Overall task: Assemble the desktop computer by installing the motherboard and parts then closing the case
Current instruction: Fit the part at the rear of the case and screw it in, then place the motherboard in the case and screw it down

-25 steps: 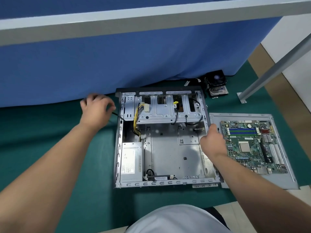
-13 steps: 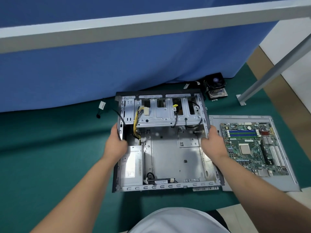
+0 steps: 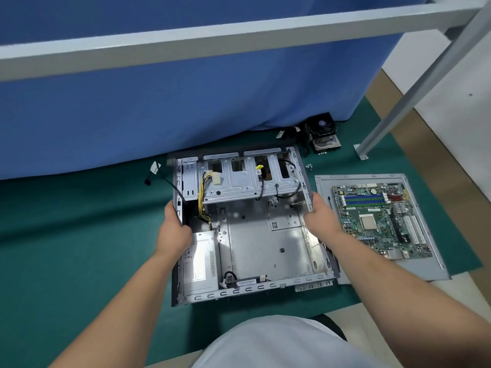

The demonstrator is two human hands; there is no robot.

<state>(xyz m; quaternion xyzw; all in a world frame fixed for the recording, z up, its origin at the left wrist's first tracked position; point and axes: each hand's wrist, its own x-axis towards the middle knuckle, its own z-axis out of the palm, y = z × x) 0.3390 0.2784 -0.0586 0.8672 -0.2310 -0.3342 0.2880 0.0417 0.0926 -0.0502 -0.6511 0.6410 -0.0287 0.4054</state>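
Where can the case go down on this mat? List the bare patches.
Bare green mat lies left of the case, past the loose black cable. The right is crowded: the side panel carrying the motherboard abuts the case, with the cooler and loose screws behind.

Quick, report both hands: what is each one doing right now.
Left hand: grips the left wall of the computer case.
Right hand: grips the case's right wall.
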